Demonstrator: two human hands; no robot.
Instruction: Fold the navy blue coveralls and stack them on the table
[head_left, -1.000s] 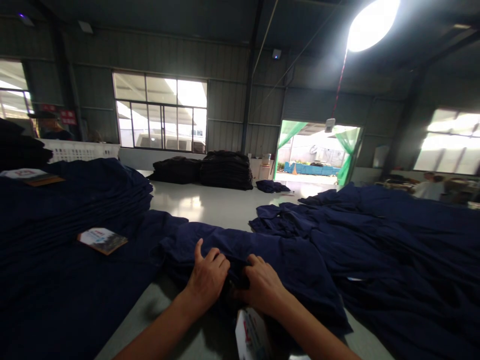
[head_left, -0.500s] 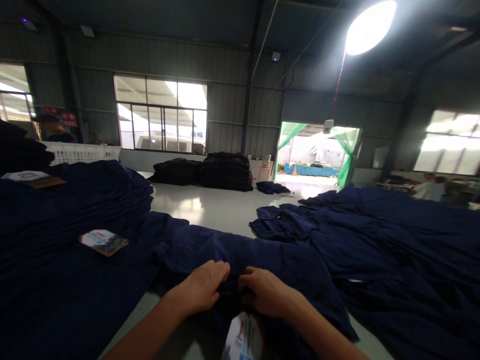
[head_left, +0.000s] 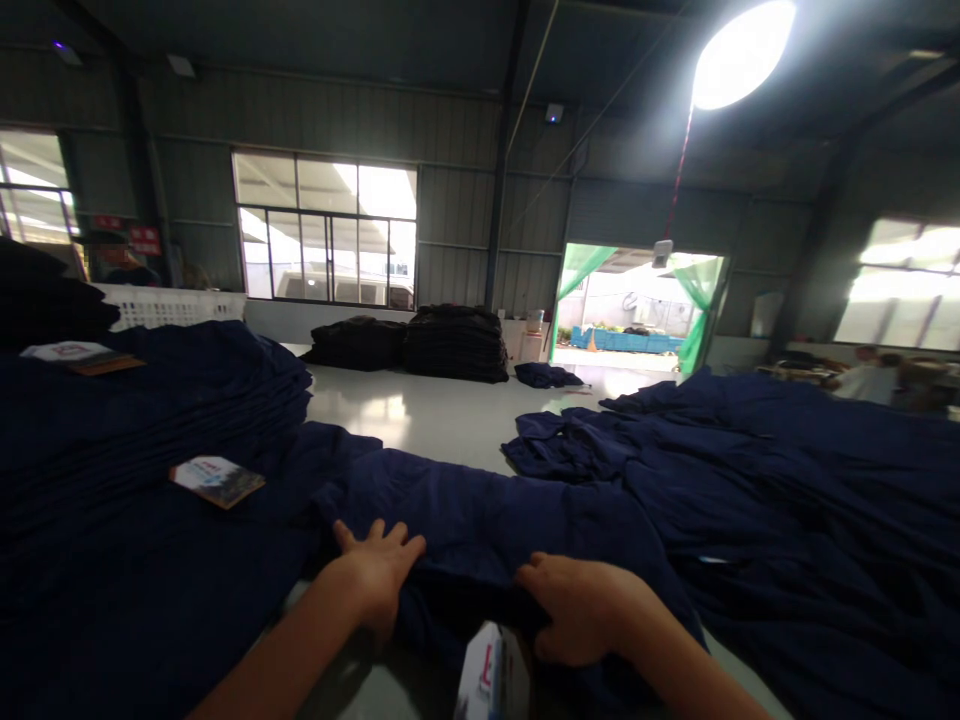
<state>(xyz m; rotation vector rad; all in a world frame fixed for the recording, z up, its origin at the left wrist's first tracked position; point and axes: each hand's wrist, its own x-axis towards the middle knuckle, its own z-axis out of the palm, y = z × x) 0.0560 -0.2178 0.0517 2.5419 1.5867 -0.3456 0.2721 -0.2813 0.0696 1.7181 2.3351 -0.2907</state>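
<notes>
A navy garment [head_left: 480, 505] lies across the table in front of me, its near edge partly in shadow. My left hand [head_left: 371, 570] rests on its left part with the fingers spread. On the right, my right hand [head_left: 581, 605] has its fingers curled at the garment's near edge, pinching the cloth. Between my wrists a printed hang tag [head_left: 484, 670] with white and red stands against the dark fabric. Another hang tag [head_left: 217, 480] lies on the navy cloth to the left.
A tall stack of navy garments [head_left: 150, 400] rises at left, before a white plastic basket [head_left: 176, 308]. Loose navy garments [head_left: 787, 480] heap up at right. Folded black stacks [head_left: 454, 345] stand at the table's [head_left: 360, 405] far side. A person [head_left: 120, 262] is at far left.
My hands have moved apart: the left went left and its fingers spread out, the right shifted right along the garment's edge. The view has turned slightly.
</notes>
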